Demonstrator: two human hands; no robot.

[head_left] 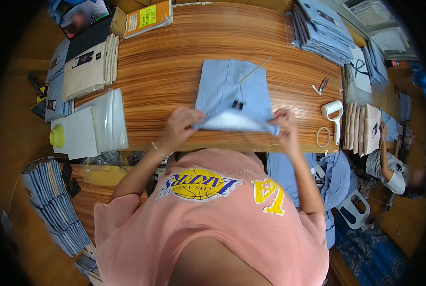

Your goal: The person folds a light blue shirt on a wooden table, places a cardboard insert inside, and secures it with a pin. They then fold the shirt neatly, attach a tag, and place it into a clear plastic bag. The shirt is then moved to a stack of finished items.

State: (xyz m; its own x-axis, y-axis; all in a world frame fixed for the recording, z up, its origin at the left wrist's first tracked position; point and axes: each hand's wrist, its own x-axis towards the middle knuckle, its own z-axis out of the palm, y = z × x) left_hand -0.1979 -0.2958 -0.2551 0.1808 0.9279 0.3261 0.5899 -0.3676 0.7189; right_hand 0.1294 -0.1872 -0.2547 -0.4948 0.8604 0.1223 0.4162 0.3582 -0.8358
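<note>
A light blue folded shirt lies on the wooden table in front of me, with a white card sheet showing under its near edge. My left hand pinches the shirt's near left corner. My right hand grips the near right corner. A thin white stick rests across the shirt's upper right part. A small dark label sits near the shirt's middle.
Folded beige and blue shirts and clear bags with white cards lie at the left. A stack of blue shirts sits far right. A white tape dispenser, a tape ring and small snips lie right. Another person sits at the right.
</note>
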